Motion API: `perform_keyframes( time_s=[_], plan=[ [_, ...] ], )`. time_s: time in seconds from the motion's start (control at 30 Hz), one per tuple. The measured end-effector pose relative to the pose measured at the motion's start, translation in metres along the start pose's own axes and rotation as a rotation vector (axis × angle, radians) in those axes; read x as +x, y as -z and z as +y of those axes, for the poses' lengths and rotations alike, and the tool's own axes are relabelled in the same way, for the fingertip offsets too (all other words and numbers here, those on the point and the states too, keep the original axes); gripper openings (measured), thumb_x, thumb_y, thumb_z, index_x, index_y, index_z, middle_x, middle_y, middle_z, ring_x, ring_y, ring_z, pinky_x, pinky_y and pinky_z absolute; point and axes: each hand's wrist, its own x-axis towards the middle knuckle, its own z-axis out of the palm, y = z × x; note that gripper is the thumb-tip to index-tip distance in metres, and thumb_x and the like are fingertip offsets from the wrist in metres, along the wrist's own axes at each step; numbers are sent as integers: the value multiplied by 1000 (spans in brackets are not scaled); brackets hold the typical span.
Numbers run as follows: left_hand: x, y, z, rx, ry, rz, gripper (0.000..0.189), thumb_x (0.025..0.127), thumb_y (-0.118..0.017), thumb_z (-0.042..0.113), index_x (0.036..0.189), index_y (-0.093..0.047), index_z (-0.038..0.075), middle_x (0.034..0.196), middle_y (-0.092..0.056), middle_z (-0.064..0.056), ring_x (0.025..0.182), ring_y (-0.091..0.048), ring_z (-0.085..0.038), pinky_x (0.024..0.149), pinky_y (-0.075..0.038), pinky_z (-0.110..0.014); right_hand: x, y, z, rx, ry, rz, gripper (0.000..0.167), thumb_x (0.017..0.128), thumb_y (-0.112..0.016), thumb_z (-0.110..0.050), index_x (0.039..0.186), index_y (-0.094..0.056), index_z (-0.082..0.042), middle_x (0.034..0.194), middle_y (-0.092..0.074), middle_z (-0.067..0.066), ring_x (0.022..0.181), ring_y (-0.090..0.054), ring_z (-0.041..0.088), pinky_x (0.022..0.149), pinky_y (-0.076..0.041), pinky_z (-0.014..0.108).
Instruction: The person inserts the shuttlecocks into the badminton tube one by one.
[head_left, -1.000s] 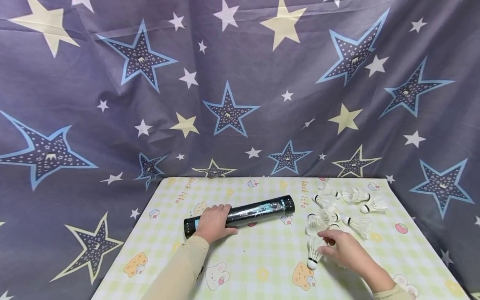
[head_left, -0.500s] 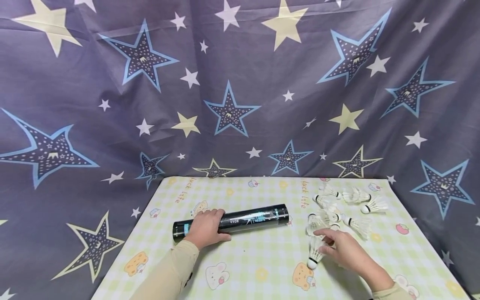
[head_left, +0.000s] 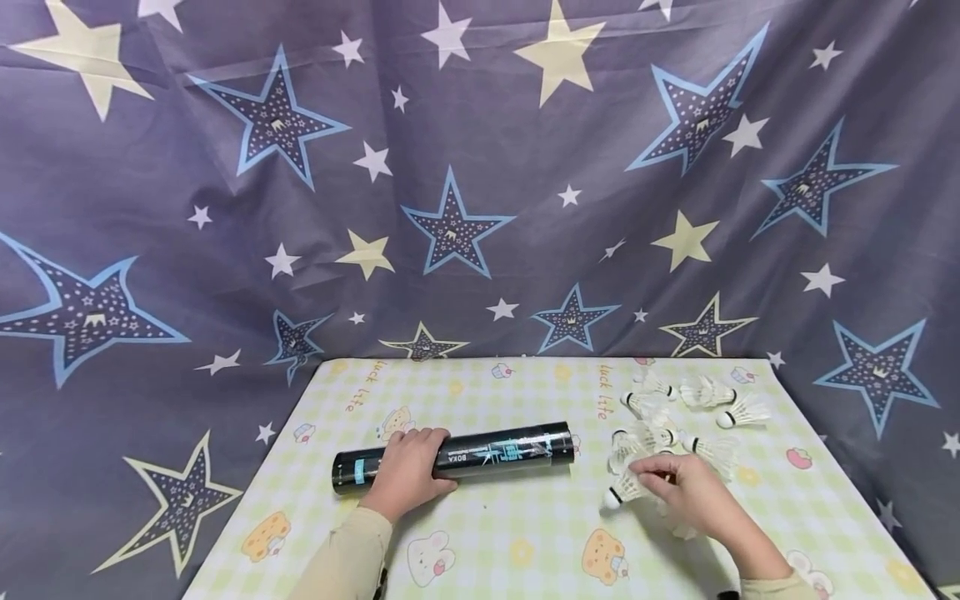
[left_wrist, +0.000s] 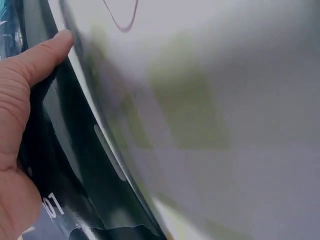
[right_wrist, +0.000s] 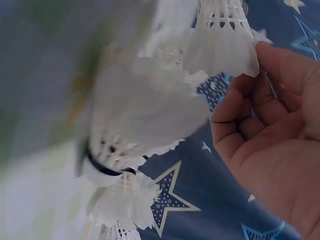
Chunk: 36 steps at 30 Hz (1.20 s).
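My left hand (head_left: pixel 408 471) grips a black shuttlecock tube (head_left: pixel 502 450) with blue and white print, which lies almost level across the table. Its fingers go over the far side; in the left wrist view the thumb lies along the near side of the tube (left_wrist: pixel 85 150). At the right, my right hand (head_left: pixel 686 492) pinches a white feather shuttlecock (head_left: pixel 621 492) by the skirt's rim, cork pointing left and towards me. The right wrist view has that shuttlecock (right_wrist: pixel 220 45) at the top, between thumb and forefinger.
Several more shuttlecocks lie in a loose heap behind and beside my right hand, among them one at the far right (head_left: pixel 744 412) and a nested-looking group (head_left: pixel 707 392). A checked cloth (head_left: pixel 517 517) covers the table. A dark star-patterned curtain (head_left: pixel 510 167) hangs behind.
The tube has moved left and slightly towards me under my left hand. The pinched shuttlecock has tilted, its cork swinging left and a little upward in the head view.
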Motion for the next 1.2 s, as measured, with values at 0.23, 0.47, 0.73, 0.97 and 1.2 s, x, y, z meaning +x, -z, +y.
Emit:
perform_keyframes(
  time_s=[0.23, 0.47, 0.73, 0.97, 1.2],
  plan=[
    [-19, 13, 7, -17, 64, 107, 81, 68, -101, 43, 136, -66, 17, 127, -76, -5, 117, -68, -27, 103, -46, -52, 10, 6, -20, 98, -94, 215, 24, 103, -73, -18, 124, -80, -8, 120, -81, 13, 88, -64, -12, 74, -56, 16],
    [-23, 20, 25, -54, 99, 160, 83, 66, -102, 40, 137, -66, 17, 130, -75, -4, 121, -66, -28, 104, -44, -51, 16, -5, -46, 258, -130, 289, 28, 103, -73, -21, 127, -79, -7, 121, -80, 15, 91, -66, -11, 76, -56, 13],
    [-28, 18, 33, -95, 112, 195, 84, 64, -103, 41, 136, -66, 18, 131, -75, -3, 124, -66, -27, 104, -44, -51, 20, -12, -54, 291, -179, 328, 28, 104, -72, -24, 128, -79, -10, 120, -80, 14, 86, -64, -8, 72, -54, 15],
    [-26, 17, 37, -96, 81, 252, 86, 59, -105, 40, 133, -68, 18, 125, -77, -3, 119, -68, -27, 99, -45, -49, 22, -29, -54, 424, 15, 210, 39, 108, -63, -17, 146, -64, -5, 131, -75, 20, 107, -70, -7, 88, -57, 14],
    [-27, 18, 39, -119, 104, 262, 87, 59, -106, 40, 133, -68, 16, 127, -77, -4, 120, -69, -27, 98, -45, -48, 18, -42, -55, 453, -21, 178, 43, 103, -72, -19, 144, -63, -8, 120, -80, 14, 99, -72, 1, 84, -57, 17]
  ],
)
